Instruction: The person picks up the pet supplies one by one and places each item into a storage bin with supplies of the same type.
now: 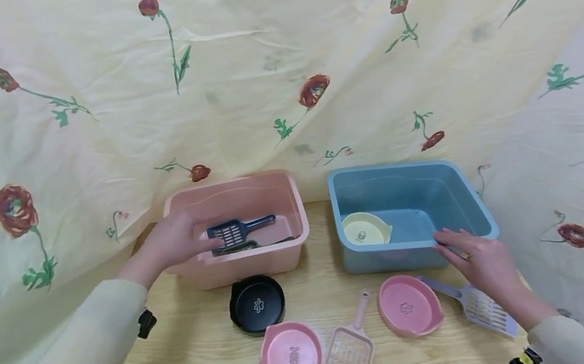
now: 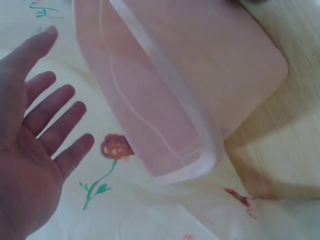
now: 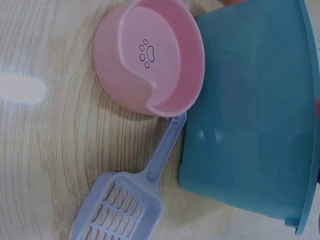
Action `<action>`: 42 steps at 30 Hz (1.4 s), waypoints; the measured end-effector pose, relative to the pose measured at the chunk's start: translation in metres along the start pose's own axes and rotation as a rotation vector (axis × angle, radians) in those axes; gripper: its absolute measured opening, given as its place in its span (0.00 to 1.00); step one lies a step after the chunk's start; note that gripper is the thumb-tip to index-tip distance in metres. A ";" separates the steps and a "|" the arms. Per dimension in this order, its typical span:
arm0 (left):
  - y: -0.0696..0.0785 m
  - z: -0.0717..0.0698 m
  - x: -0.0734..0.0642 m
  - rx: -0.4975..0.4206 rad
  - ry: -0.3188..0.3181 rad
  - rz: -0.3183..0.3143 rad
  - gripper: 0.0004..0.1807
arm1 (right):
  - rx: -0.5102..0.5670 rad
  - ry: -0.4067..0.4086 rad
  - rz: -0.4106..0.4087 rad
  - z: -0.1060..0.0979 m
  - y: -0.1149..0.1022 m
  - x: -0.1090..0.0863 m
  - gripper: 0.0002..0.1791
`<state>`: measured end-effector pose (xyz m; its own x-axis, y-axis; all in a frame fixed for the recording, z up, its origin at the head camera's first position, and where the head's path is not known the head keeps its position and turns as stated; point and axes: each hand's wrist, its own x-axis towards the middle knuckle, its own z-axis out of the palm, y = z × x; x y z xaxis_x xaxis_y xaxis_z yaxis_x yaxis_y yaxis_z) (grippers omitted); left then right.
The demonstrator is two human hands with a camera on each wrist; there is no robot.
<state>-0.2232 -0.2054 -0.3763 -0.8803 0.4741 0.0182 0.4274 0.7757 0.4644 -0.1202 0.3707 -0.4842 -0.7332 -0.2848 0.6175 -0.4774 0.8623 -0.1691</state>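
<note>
My left hand (image 1: pixel 174 239) is over the left side of the pink bin (image 1: pixel 251 267); its fingers look spread and hold nothing in the left wrist view. Inside that bin lies a dark blue litter scoop (image 1: pixel 231 233) near the fingertips. A second dark scoop (image 1: pixel 245 246) is partly hidden by the front wall. At the blue bin (image 1: pixel 392 260), my right hand (image 1: pixel 482 263) touches the front rim with fairly straight fingers. A pale yellow bowl (image 1: pixel 365 231) sits in its left part. The right wrist view shows almost nothing of this hand.
In front of the bins lie a black bowl (image 1: pixel 257 305), a pink bowl with a fish mark (image 1: pixel 292 358), a pale pink scoop (image 1: pixel 349 352), a pink bowl with a paw mark (image 1: pixel 408 306) and a lavender scoop (image 1: pixel 484 309). Floral cloth (image 1: pixel 247 54) hangs behind.
</note>
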 end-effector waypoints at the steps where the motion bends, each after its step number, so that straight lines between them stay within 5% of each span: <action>1: 0.000 0.000 -0.004 0.022 0.000 0.001 0.30 | -0.007 0.000 -0.003 0.000 0.000 0.000 0.43; 7: -0.006 0.007 -0.024 0.115 -0.009 -0.014 0.37 | -0.036 0.019 -0.037 0.001 0.004 -0.001 0.42; 17: -0.023 0.020 -0.050 0.153 0.056 -0.048 0.34 | -0.030 0.007 -0.029 -0.001 0.002 0.000 0.44; 28: -0.032 0.046 -0.071 0.247 0.235 0.028 0.30 | -0.016 -0.019 -0.015 -0.002 0.004 0.000 0.45; 42: -0.047 0.082 -0.079 0.341 0.504 0.148 0.31 | -0.015 -0.048 -0.018 -0.003 0.007 -0.001 0.44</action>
<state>-0.1563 -0.2451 -0.4723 -0.7598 0.3965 0.5152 0.5209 0.8455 0.1174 -0.1215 0.3783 -0.4842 -0.7472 -0.3198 0.5826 -0.4836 0.8629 -0.1466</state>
